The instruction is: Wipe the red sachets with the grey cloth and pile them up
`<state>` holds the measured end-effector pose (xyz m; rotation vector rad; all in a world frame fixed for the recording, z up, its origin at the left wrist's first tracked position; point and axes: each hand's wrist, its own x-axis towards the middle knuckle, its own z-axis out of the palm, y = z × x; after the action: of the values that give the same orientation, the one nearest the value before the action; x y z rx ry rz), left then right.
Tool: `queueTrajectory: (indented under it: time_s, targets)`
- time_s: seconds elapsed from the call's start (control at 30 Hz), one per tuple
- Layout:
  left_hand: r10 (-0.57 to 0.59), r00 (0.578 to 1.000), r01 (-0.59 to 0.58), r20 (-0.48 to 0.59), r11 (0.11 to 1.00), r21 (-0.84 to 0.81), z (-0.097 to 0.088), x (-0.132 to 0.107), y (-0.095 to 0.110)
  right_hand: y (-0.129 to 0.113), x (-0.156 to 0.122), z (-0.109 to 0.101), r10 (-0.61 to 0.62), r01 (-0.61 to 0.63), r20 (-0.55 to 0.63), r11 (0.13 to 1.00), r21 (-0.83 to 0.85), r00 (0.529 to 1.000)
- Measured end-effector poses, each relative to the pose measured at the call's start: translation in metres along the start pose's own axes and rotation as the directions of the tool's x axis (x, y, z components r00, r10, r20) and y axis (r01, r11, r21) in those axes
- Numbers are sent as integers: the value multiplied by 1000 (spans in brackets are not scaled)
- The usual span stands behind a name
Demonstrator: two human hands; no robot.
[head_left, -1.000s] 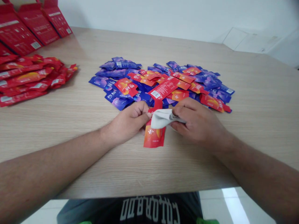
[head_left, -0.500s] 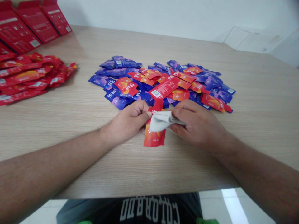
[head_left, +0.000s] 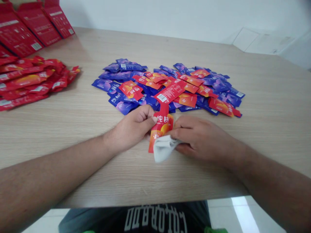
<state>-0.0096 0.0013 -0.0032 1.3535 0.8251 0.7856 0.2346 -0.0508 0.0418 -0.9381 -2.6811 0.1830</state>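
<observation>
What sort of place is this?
Probably an indoor packing or sorting station, though the picture doesn't settle which: a pale wood-grain tabletop, a heap of blue and red printed pouches on it, and red printed cartons at far left.

held pouch (head_left: 160, 127): red up top, yellow-orange blobs lower down, white characters. cloth (head_left: 163, 148): pale grey from where i stand. blue pouches (head_left: 105, 84): purple-pink blobs, white print. pouch stack at left (head_left: 31, 79): red with orange patches. boxes (head_left: 39, 24): red, white print, barcodes. table (head_left: 109, 181): pale beige, wood grain. shirt (head_left: 155, 220): black, grey letters. wall (head_left: 155, 19): white.
</observation>
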Motion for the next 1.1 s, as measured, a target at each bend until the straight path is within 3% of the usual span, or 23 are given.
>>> queueTrajectory:
  time_s: [0.13, 0.2, 0.4, 0.6, 0.77, 0.83, 0.97, 1.1]
  targets:
    - [22, 999, -25, 42, 997, 74, -1, -1, 2, 19, 3, 1, 176, -199, -269, 978, -61, 947]
    - [24, 998, -29, 50, 995, 99, -1, -1, 2, 22, 4, 3, 205, -235, -317, 970, -59, 926]
    - [29, 998, -33, 47, 995, 94, 0, -1, 1, 7, 2, 4, 59, -59, -91, 998, -6, 994]
    - [30, 996, -43, 89, 988, 150, 0, -3, 6, 14, 3, 1, 225, -250, -297, 967, -47, 928]
    - [84, 991, -107, 102, 965, 241, -3, 0, 5, 9, 2, 5, 76, -77, -142, 997, 2, 987]
    - [78, 991, -102, 109, 965, 241, -3, -1, 5, 9, 2, 4, 108, -112, -161, 994, -18, 981]
    - [49, 993, -75, 111, 966, 246, 0, -4, 9, 18, 3, 2, 238, -265, -297, 963, -52, 925]
    - [69, 993, -91, 96, 965, 245, 0, -3, 9, 14, 4, 6, 180, -187, -236, 982, -5, 955]
